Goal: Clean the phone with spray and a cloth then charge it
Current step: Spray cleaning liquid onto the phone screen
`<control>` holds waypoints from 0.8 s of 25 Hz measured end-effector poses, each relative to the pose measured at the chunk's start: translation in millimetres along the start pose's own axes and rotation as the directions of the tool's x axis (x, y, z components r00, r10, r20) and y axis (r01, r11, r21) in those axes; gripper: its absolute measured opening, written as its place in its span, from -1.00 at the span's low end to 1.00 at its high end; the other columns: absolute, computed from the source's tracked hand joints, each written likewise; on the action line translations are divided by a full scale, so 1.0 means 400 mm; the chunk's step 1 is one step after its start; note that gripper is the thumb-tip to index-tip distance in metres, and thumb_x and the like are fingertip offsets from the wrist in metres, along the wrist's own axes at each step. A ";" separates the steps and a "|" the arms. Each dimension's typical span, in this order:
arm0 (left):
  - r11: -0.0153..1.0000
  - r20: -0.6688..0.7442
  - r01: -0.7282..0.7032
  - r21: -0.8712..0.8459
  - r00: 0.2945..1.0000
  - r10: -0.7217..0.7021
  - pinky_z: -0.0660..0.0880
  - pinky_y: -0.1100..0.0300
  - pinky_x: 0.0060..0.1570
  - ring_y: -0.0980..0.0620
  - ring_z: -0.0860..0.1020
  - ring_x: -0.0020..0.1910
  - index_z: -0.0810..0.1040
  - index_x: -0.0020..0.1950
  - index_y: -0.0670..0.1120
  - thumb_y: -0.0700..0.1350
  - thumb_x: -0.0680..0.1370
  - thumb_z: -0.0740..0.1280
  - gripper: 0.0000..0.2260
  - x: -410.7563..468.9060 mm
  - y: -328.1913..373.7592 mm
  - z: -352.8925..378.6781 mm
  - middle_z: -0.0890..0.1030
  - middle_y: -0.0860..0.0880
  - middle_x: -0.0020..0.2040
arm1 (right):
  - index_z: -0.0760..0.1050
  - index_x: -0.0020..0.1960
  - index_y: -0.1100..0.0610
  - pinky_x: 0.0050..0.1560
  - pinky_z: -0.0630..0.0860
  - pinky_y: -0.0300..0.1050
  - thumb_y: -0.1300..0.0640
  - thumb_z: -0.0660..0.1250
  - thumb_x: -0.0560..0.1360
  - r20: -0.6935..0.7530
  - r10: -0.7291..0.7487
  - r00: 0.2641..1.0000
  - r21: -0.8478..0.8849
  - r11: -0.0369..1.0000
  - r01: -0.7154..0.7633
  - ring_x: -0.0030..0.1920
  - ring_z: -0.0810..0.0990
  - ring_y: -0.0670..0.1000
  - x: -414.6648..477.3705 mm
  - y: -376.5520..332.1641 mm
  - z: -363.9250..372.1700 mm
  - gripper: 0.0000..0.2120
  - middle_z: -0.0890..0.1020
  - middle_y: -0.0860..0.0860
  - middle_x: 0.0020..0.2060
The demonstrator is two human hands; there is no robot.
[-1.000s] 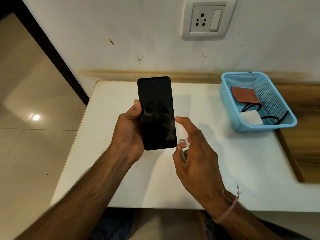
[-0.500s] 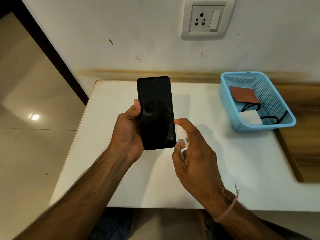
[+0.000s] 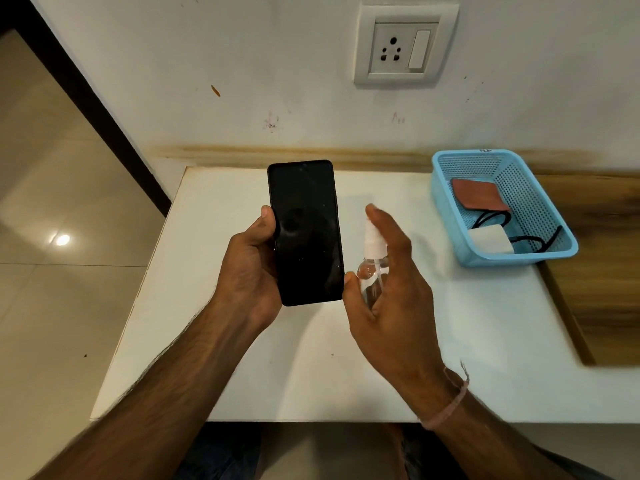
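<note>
One phone (image 3: 304, 230) in left hand (image 3: 249, 271), bottle (image 3: 371, 268) right hand (image 3: 394, 299)

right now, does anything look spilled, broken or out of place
Nothing spilled or broken. The phone in the left hand has specks on its dark screen; the right hand holds the bottle upright beside it. Only the wall looks odd: small smears and a brown stain along its base.
</note>
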State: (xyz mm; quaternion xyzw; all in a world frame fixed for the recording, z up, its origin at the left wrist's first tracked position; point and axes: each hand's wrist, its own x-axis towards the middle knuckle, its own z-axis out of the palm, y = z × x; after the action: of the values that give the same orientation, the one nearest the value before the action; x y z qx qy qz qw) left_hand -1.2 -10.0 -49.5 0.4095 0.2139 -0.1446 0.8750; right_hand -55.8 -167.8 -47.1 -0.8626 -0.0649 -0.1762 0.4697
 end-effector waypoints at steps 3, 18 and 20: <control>1.000 0.011 0.013 -0.026 1.000 -0.013 0.66 -0.12 -0.05 -0.17 0.69 0.11 0.63 0.30 -0.03 0.16 0.64 0.23 -0.61 0.001 0.005 0.000 0.69 -0.10 0.20 | 0.07 0.47 -0.13 0.00 0.57 -0.32 0.30 0.41 0.37 -0.039 0.119 0.992 0.154 0.982 -0.112 0.04 0.57 -0.09 0.051 -0.012 -0.020 -0.16 0.47 -0.03 0.25; 0.998 0.014 0.035 -0.050 0.999 -0.034 0.66 -0.12 -0.06 -0.15 0.70 0.08 0.61 0.32 -0.04 0.14 0.64 0.24 -0.62 0.008 0.008 0.002 0.69 -0.09 0.20 | 0.25 0.27 0.21 0.22 0.48 -0.08 0.20 0.48 0.43 -0.122 0.159 0.980 -0.128 0.976 -0.174 0.13 0.56 0.05 0.452 0.179 0.048 -0.47 0.56 0.09 0.12; 0.998 0.013 0.036 -0.047 0.999 -0.035 0.66 -0.14 -0.02 -0.15 0.70 0.09 0.61 0.32 -0.04 0.14 0.64 0.24 -0.62 0.007 0.009 0.004 0.70 -0.09 0.20 | 0.25 0.26 0.23 0.19 0.51 -0.03 0.24 0.47 0.43 -0.114 0.177 0.977 -0.151 0.969 -0.194 0.10 0.56 0.07 0.445 0.218 0.057 -0.48 0.56 0.10 0.09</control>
State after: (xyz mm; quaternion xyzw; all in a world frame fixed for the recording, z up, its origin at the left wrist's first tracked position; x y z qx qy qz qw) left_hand 3.0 -9.1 -47.8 0.3840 0.2190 -0.1577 0.8830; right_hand 139.5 -206.0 -62.0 -0.8901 0.0541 -0.1790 0.4156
